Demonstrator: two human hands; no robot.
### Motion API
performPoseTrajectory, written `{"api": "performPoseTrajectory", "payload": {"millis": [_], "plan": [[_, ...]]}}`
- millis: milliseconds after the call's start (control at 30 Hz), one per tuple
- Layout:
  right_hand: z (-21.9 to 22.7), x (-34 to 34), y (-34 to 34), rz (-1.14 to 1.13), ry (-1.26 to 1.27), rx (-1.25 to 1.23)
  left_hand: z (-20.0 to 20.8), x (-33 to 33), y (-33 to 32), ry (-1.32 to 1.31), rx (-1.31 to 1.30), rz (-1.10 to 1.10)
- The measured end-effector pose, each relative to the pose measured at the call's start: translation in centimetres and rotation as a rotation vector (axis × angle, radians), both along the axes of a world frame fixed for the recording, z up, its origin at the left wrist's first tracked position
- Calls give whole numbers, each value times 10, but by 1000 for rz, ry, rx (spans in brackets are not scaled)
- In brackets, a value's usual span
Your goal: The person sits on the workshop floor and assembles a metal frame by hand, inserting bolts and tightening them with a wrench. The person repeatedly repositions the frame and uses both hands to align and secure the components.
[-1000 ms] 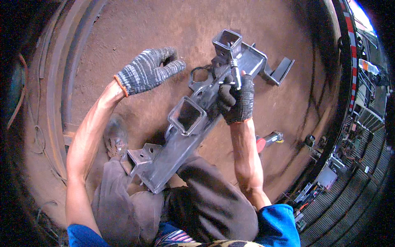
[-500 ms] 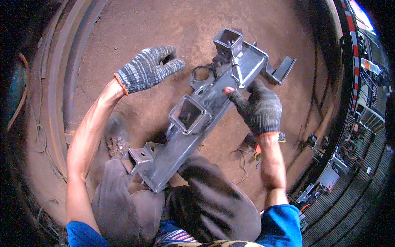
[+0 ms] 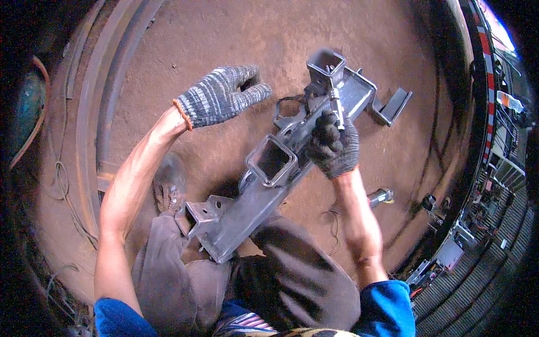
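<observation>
A long grey steel beam lies slanted over my legs, rising toward the far right. Two square tube sockets stand on it: a middle one and a far one. A slim silver metal rod stands beside the far socket. My right hand, in a dark knit glove, is curled closed at the rod's lower end; the fingers partly hide the contact. In a grey striped glove, my left hand hovers left of the beam, thumb and fingers apart, touching nothing. Nearest to it is a ring-shaped bracket.
Long steel bars run along the left side, with a thin cable beside them. A silver cylindrical tool lies right of my right forearm. An angled steel bracket projects at the beam's far end. Ribbed dark matting covers the lower right.
My right hand has turned and its fingers have curled in at the rod. The left hand, still open, appears slightly farther right, as does the beam in the picture.
</observation>
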State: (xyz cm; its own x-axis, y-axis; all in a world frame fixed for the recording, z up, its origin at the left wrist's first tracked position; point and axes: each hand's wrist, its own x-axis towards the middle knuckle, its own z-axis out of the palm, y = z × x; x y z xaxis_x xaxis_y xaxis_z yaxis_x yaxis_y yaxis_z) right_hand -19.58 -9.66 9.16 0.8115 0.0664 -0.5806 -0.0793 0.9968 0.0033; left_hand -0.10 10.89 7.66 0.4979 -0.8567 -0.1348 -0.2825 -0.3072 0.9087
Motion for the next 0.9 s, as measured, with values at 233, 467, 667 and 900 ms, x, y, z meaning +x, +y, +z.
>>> {"api": "performPoseTrajectory", "payload": {"millis": [233, 467, 667, 900], "plan": [[34, -18, 13, 468, 471, -855, -3, -6, 2, -9, 17, -6], [57, 16, 4, 1159, 799, -2455, 1, -10, 1, -5, -6, -9], [0, -12, -4, 78, 117, -213, -6, -9, 2, 63, -19, -5], [7, 0, 24, -151, -233, 45, -1, -11, -1, -24, 17, -33]]}}
